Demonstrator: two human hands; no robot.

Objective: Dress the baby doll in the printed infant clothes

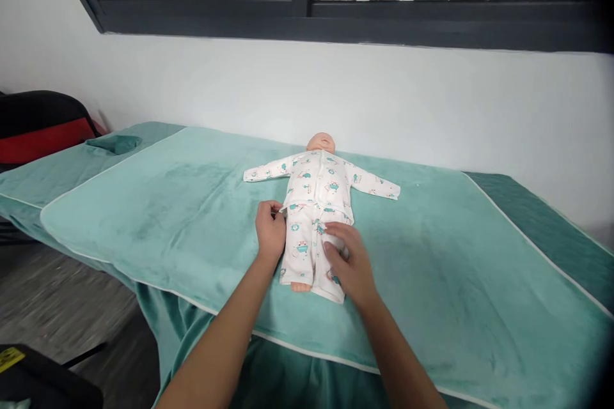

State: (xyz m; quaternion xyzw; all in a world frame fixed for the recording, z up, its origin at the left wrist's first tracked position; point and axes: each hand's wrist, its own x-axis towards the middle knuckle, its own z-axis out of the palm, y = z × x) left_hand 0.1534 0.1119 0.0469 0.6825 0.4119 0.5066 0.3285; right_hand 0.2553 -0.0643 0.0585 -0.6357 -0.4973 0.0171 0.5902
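A baby doll [321,142] lies on its back, head toward the wall and arms spread. It wears a white printed shirt [319,179] and matching trousers [298,252]. One bare foot [300,287] shows below the left trouser leg; the other foot is hidden. At the doll's waist on the left, my left hand [271,230] is closed, its fingertips at the shirt's hem, which seems pinched there. My right hand [352,259] hovers over or rests lightly on the right trouser leg, thumb and fingers apart; contact is hard to tell.
A green plush cover [192,223] with white piping spreads over the table and hangs down in front. Behind it rises a white wall [268,89] below a dark-framed window [307,9]. A black and red object [45,131] stands at far left, a black case [45,377] at lower left.
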